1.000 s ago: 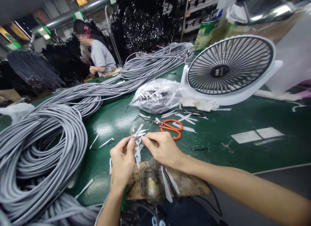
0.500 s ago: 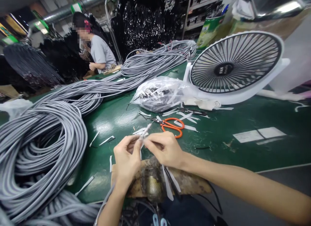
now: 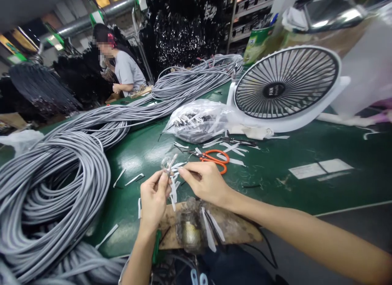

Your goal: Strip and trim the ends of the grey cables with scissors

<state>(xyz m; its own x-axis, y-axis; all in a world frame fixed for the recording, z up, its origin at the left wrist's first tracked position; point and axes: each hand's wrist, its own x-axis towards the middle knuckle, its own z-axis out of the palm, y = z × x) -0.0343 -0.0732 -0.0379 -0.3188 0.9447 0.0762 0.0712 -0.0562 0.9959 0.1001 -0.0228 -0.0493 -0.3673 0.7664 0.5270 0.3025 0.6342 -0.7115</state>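
Note:
My left hand (image 3: 154, 199) and my right hand (image 3: 206, 181) meet over the near edge of the green table (image 3: 294, 154). Between their pinched fingertips sits a small whitish label strip (image 3: 170, 164) with a clear shiny bit on it; further white strips hang below the fingers. Just below the hands lies a worn wooden block (image 3: 211, 230) with tape and white strips stuck to it. Orange-handled scissors (image 3: 214, 158) lie right behind my right hand.
A big coil of grey cable (image 3: 52, 187) fills the left side and runs to the back. A clear bag of strips (image 3: 199, 119) and a tilted white fan (image 3: 284, 87) stand behind. Another person (image 3: 122, 70) works at the far left.
Both hands stayed together while the strip between the fingertips was turned; it swung out to the right half a second ago and now stands closer to my left fingers again.

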